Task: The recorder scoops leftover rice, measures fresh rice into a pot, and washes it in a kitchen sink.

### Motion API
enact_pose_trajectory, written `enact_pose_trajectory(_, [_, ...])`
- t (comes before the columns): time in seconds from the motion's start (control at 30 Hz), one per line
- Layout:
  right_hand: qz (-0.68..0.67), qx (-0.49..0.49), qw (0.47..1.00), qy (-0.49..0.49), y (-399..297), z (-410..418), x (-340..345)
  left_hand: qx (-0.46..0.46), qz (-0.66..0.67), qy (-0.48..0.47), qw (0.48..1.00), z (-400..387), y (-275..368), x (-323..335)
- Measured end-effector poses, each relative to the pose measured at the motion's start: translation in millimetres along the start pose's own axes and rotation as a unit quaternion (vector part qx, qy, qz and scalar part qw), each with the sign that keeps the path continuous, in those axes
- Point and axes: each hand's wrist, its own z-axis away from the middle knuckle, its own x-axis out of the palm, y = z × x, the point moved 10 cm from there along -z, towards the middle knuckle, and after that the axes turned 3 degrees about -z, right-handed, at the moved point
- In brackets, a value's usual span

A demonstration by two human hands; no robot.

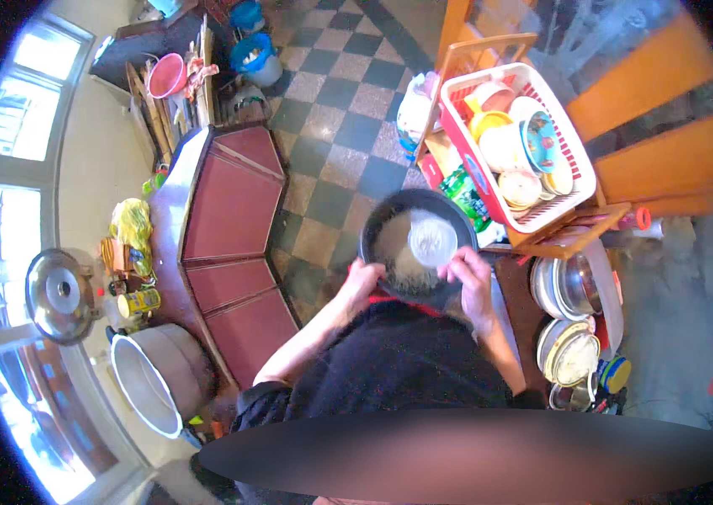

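A dark round basin [377, 218] is in front of my body. My left hand [365, 281] grips its near left rim. In the fingers of my right hand [469, 273] is a translucent plastic cup [433, 241], inside the basin's outline as seen from above. Whether the cup touches what lies below it, I cannot tell. Pale greyish, grainy-looking stuff [394, 246] covers the basin's bottom; what it is does not show clearly. Something red shows under the basin's near edge.
Right of the basin, a red and white plastic basket [454, 142] of dishes stands on a wooden chair [609, 230]. Stacked metal bowls [549, 290] are farther right. At left are a maroon-fronted counter [230, 208], a large metal pot [180, 360] and a hanging lid [47, 309].
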Motion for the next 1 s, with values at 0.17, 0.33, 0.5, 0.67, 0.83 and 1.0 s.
enact_pose_trajectory(0.17, [0.012,-0.061,0.997,0.054,-38,-104,25,0.126,-0.033,0.035,0.991,-72,93,-64])
enact_pose_trajectory(0.33, [0.292,-0.215,0.924,0.124,-95,-167,48,0.015,0.011,0.054,0.998,-97,165,-77])
enact_pose_trajectory(0.5, [0.597,-0.416,0.681,-0.078,-81,-214,143,0.011,-0.015,0.081,0.997,-134,209,-75])
enact_pose_trajectory(0.67, [0.609,-0.429,0.665,-0.054,-76,-285,136,-0.015,-0.037,0.032,0.999,-168,249,-63])
enact_pose_trajectory(0.83, [0.563,-0.412,0.717,0.0,-80,-359,124,-0.076,-0.073,0.079,0.991,-220,282,-59])
enact_pose_trajectory(1.0, [0.382,-0.276,0.873,0.126,-57,-435,67,0.024,-0.179,0.08,0.98,-274,350,-36])
